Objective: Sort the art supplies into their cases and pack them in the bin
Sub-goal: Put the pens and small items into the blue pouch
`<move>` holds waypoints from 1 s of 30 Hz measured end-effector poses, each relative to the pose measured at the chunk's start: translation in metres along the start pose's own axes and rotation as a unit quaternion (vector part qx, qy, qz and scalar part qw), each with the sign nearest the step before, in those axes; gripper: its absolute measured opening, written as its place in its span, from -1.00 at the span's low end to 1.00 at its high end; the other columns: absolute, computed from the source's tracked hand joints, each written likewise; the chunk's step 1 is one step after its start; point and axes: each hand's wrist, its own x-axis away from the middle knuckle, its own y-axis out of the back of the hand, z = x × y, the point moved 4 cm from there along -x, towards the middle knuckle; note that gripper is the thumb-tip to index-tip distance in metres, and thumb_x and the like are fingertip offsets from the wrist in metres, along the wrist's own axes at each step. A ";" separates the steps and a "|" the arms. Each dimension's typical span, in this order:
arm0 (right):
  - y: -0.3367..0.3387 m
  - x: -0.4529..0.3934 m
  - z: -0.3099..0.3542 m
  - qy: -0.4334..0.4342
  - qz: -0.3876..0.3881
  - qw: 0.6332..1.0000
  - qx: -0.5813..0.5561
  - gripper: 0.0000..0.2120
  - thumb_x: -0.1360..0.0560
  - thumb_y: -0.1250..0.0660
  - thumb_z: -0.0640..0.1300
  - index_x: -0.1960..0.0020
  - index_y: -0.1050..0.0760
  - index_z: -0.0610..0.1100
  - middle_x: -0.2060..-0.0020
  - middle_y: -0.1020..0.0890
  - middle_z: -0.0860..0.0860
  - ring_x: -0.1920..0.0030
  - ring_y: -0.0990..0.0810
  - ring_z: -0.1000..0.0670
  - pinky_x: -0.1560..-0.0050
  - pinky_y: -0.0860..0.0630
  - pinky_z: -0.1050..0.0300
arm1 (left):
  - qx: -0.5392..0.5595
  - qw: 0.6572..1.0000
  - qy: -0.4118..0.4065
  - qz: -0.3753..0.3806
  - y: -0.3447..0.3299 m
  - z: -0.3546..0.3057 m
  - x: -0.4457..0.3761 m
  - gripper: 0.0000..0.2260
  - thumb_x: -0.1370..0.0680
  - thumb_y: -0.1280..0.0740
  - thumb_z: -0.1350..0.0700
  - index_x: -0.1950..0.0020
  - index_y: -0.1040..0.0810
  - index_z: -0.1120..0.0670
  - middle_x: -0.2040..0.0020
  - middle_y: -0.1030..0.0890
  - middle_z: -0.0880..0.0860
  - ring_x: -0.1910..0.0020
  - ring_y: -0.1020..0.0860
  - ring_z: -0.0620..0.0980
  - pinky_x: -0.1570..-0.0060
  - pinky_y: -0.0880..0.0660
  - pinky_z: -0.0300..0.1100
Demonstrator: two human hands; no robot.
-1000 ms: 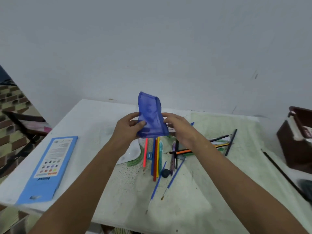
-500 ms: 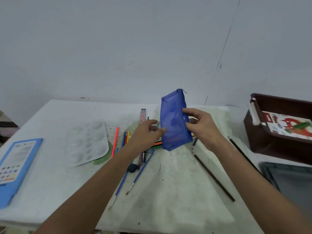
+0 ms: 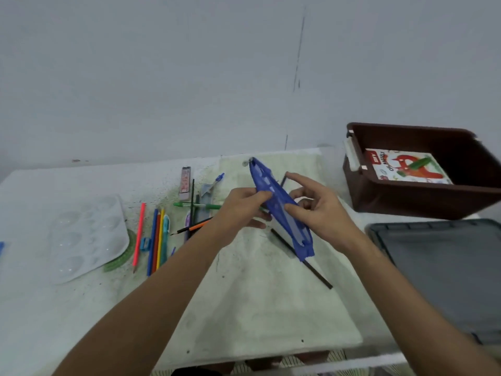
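A blue mesh zip pouch (image 3: 273,198) hangs edge-on above the table, its zipper end pointing away from me. My left hand (image 3: 240,208) pinches its left side and my right hand (image 3: 315,206) grips its right side. Loose coloured pencils (image 3: 156,237), a green pen (image 3: 200,205) and a blue sharpener (image 3: 145,244) lie on the table to the left. A long black brush (image 3: 306,263) lies under the pouch. The brown bin (image 3: 423,191) at the right holds an oil pastels box (image 3: 404,168).
A clear paint palette (image 3: 86,237) rests on a green protractor (image 3: 123,257) at the left. A pencil-lead box (image 3: 185,183) and a compass (image 3: 215,181) lie near the back. A dark grey lid (image 3: 444,272) sits in front of the bin. The wall stands behind the table.
The view has swung right, bringing the bin fully in. Both hands turned the pouch from upright and broadside to tilted and edge-on, lower over the table.
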 end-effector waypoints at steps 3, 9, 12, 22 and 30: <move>0.010 0.015 -0.015 -0.033 -0.044 0.998 0.019 -0.65 -0.47 -0.33 -0.32 -0.14 -0.56 0.05 0.08 -0.63 -0.08 0.25 -0.55 -0.06 0.23 -0.57 0.08 | -0.087 0.996 -0.028 0.000 -0.005 0.009 0.002 -0.85 -0.57 -0.28 0.17 0.08 -0.64 0.16 0.30 -0.62 0.07 0.38 -0.56 -0.02 0.33 -0.55 -0.14; 0.050 0.030 -0.028 -0.043 -0.196 0.980 0.008 -0.67 -0.47 -0.25 -0.42 -0.02 -0.61 -0.05 0.05 -0.67 -0.05 0.29 -0.58 0.17 0.35 -0.51 0.29 | -0.271 0.957 -0.107 -0.002 0.001 0.035 0.004 -0.73 -0.49 -0.27 0.11 0.16 -0.54 0.33 0.39 -0.43 0.19 0.44 -0.31 -0.04 0.38 -0.28 -0.16; 0.069 0.026 -0.033 -0.053 -0.229 0.971 0.042 -0.69 -0.50 -0.28 -0.36 -0.18 -0.58 -0.12 -0.03 -0.64 -0.07 0.23 -0.58 0.06 0.44 -0.47 0.34 | -0.306 0.943 -0.129 -0.010 0.006 0.039 0.004 -0.76 -0.53 -0.30 0.09 0.18 -0.58 0.26 0.32 -0.51 0.26 0.42 -0.32 -0.04 0.37 -0.26 -0.19; 0.052 0.001 -0.028 -0.059 -0.162 0.984 0.037 -0.75 -0.53 -0.29 -0.31 -0.16 -0.58 -0.12 0.05 -0.63 0.05 0.24 -0.63 0.17 0.34 -0.58 0.28 | -0.417 0.894 -0.131 -0.102 0.066 0.019 -0.027 -0.77 -0.59 -0.25 0.11 -0.19 -0.58 0.11 -0.04 -0.61 0.04 0.12 -0.52 -0.03 0.05 -0.44 -0.22; 0.039 -0.020 -0.030 -0.062 -0.121 0.989 0.056 -0.78 -0.54 -0.31 -0.26 -0.14 -0.56 -0.06 0.10 -0.64 0.04 0.24 -0.65 0.07 0.28 -0.62 0.19 | -0.585 0.806 -0.080 0.035 0.076 0.021 -0.075 -0.69 -0.59 -0.26 0.06 -0.29 -0.50 0.14 -0.24 -0.54 0.09 -0.15 -0.51 0.08 -0.12 -0.45 -0.08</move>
